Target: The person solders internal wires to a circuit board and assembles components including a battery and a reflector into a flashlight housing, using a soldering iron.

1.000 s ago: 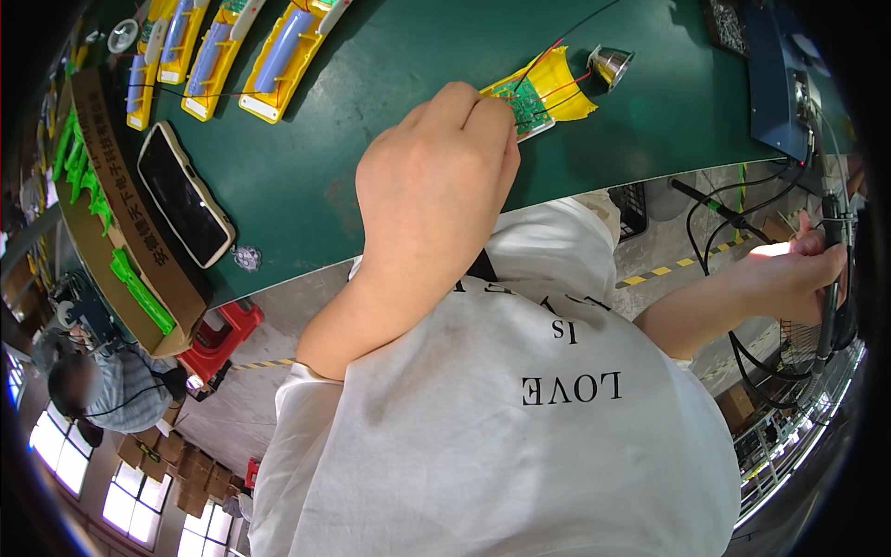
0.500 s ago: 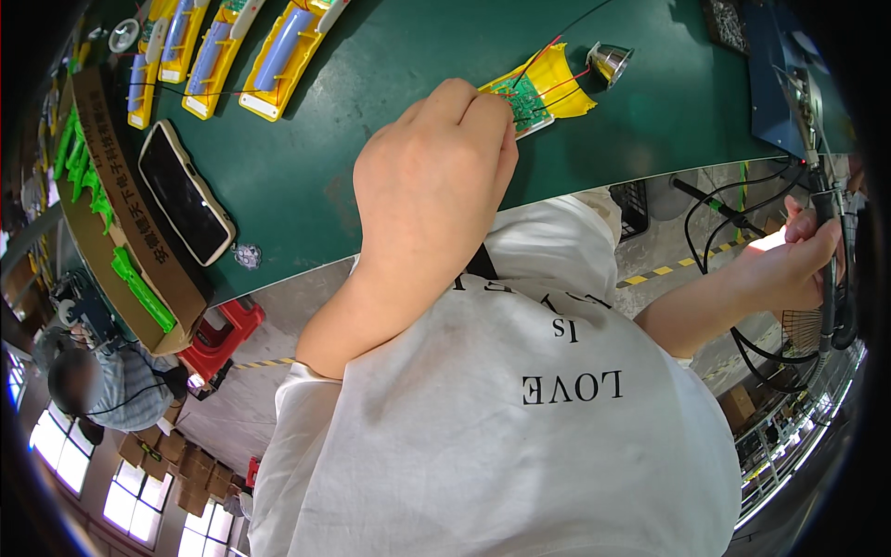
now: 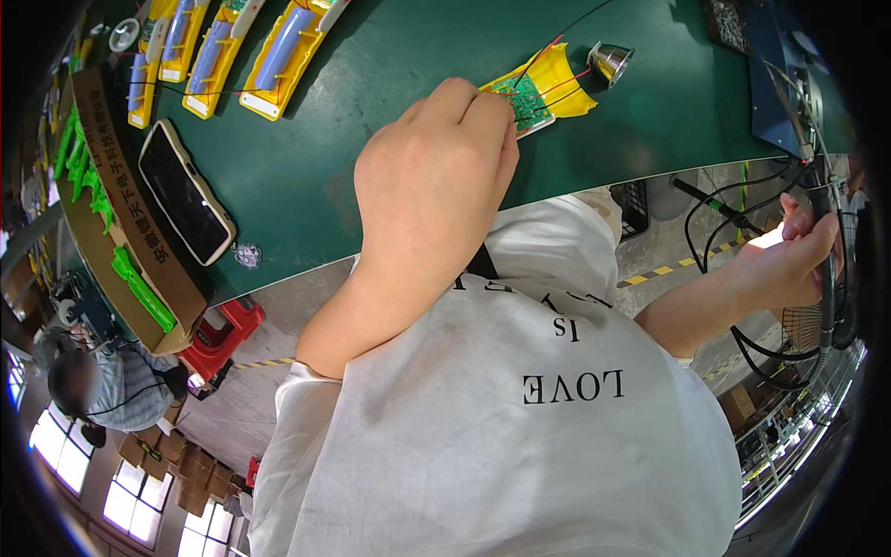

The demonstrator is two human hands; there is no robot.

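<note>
Left hand [image 3: 436, 186] pinched green circuit board [image 3: 522, 97] in yellow housing [image 3: 557, 79]: light, fragile, thin wires; grip edges. Right hand [image 3: 789, 265] wrapped around black cable [image 3: 826, 278], off bench [image 3: 371, 139].

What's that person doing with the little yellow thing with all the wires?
The person is sitting at a green table. Their left hand presses down on a yellow piece that has a small green circuit board and red and black wires on it. A shiny metal cone lies right beside it. Their right hand is off to the side, gripping a dark tool handle with black cables hanging from it. More yellow pieces and a phone lie further along the table.
</note>
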